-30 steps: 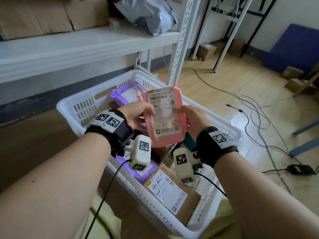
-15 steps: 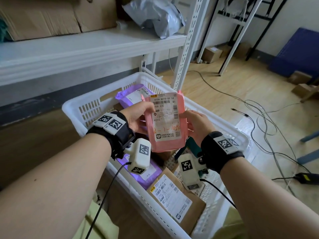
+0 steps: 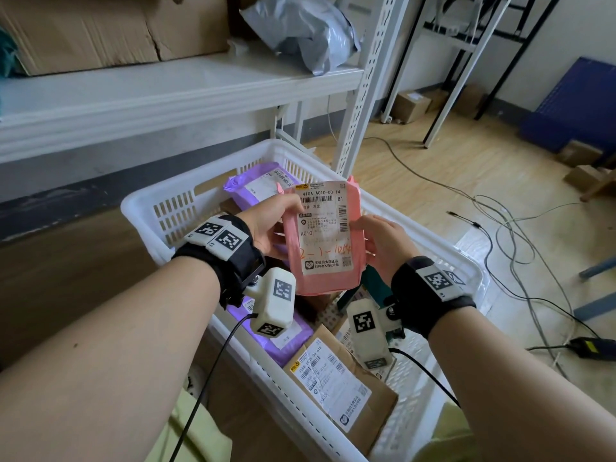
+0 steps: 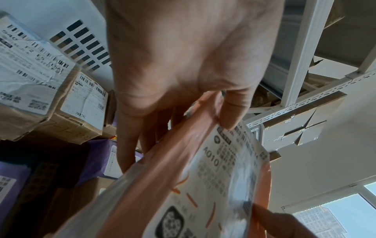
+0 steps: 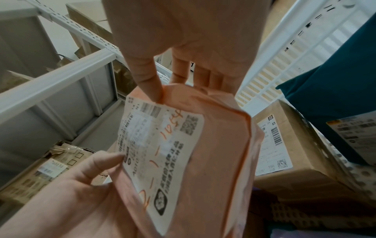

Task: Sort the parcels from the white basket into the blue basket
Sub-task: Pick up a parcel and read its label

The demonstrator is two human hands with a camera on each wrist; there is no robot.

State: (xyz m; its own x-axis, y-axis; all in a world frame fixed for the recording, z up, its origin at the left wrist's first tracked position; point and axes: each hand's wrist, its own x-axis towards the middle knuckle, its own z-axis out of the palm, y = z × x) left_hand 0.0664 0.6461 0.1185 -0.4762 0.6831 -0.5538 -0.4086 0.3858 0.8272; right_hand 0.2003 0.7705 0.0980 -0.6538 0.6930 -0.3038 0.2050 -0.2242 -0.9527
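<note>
- The person holds a pink mailer bag upright above the white basket, its shipping label facing the head camera.
- The left hand pinches the bag's left edge, thumb on the label side and fingers behind it, as the left wrist view shows.
- The right hand grips the opposite edge the same way, thumb in front and fingers wrapped behind.
- Below the pink bag, inside the white basket, lie more parcels: a purple mailer toward the far wall, another purple mailer under the left wrist, a brown cardboard parcel at the near end and a dark teal bag by the right wrist.
- The step in hand looks like reading the label before sorting; the bag is clear of the basket but not yet delivered.
- A dark blue item stands well beyond the white basket, to the right on the floor; whether it is the blue basket cannot be told.
- The next move likely calls for carrying the bag off to the blue basket, probably with one hand releasing so the other can reach.
- Cables cross the floor to the right of the white basket and could snag a step.
</note>
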